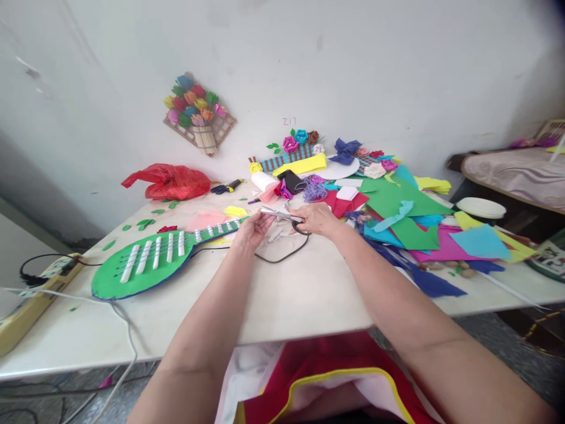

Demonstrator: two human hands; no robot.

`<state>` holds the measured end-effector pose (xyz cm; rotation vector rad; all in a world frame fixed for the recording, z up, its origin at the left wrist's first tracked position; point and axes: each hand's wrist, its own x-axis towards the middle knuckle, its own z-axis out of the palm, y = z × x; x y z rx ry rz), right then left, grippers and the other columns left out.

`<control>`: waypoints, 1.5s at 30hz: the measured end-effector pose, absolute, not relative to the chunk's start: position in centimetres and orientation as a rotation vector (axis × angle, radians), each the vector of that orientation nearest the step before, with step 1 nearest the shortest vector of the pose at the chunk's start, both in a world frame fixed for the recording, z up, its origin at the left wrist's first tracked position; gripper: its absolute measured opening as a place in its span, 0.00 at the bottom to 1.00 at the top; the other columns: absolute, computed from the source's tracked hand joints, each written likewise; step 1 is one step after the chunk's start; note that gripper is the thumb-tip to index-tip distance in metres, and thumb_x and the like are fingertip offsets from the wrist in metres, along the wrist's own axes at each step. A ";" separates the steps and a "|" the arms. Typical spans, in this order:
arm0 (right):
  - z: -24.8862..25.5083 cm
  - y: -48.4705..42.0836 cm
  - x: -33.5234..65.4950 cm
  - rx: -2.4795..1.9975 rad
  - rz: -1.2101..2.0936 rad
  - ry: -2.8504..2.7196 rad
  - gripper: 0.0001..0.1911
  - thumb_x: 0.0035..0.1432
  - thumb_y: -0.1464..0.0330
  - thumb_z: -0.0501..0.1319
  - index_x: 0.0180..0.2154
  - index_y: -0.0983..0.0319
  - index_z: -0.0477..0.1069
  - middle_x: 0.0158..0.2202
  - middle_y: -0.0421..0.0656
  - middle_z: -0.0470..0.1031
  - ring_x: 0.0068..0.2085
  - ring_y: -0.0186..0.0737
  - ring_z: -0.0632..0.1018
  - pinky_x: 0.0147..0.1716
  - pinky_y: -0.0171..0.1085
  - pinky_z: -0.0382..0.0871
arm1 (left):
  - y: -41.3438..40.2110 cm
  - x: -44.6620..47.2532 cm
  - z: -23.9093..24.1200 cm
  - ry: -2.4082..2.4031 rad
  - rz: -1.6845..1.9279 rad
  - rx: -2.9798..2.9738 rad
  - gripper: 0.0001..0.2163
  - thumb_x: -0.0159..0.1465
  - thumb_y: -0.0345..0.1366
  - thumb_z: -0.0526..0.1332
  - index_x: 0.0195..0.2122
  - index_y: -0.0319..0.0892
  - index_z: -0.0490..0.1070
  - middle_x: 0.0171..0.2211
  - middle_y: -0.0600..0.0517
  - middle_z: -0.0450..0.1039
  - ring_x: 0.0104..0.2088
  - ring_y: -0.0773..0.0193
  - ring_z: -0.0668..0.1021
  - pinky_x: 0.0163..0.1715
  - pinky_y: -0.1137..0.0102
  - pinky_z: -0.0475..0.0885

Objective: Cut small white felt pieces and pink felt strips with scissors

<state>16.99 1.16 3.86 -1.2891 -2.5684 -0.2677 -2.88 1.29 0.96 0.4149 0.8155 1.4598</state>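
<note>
My right hand (318,219) is closed around the black handles of a pair of scissors (282,215), blades pointing left. My left hand (253,228) pinches a small pale piece of paper at the blade tips; the piece itself is hard to make out. Both hands hover over the white table (286,294) near its middle. A green paper guitar (150,262) with white strips lies flat to the left of my left hand.
Coloured paper sheets (410,218) are heaped on the right half. Paper flowers (304,147) and a glue bottle stand at the back, a red plastic bag (170,181) at back left. A yellow power strip (30,294) and cables lie at left. A black cord loops under my hands.
</note>
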 end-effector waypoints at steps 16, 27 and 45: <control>3.9 1.1 16.8 -1.280 -0.245 -2.576 0.23 0.53 0.61 0.54 0.51 0.56 0.69 0.43 0.42 0.77 0.40 0.42 0.75 0.29 0.35 0.56 | 1.2 -2.9 1.0 0.827 1.472 0.462 0.06 0.60 0.25 0.54 0.34 0.34 0.70 0.25 0.44 0.76 0.31 0.60 0.80 0.32 0.72 0.76; 3.5 1.1 16.9 -1.293 -0.272 -2.564 0.25 0.51 0.58 0.55 0.51 0.56 0.69 0.42 0.44 0.77 0.39 0.44 0.75 0.29 0.35 0.57 | 1.2 -2.6 0.5 0.815 1.426 0.509 0.06 0.59 0.25 0.54 0.32 0.34 0.70 0.27 0.42 0.76 0.35 0.57 0.80 0.34 0.70 0.76; 3.5 1.2 16.6 -1.242 -0.238 -2.579 0.22 0.53 0.62 0.55 0.50 0.56 0.70 0.41 0.42 0.77 0.40 0.41 0.75 0.30 0.34 0.57 | 1.4 -3.0 0.7 0.820 1.427 0.514 0.06 0.60 0.24 0.53 0.30 0.34 0.68 0.24 0.44 0.75 0.30 0.60 0.80 0.31 0.72 0.76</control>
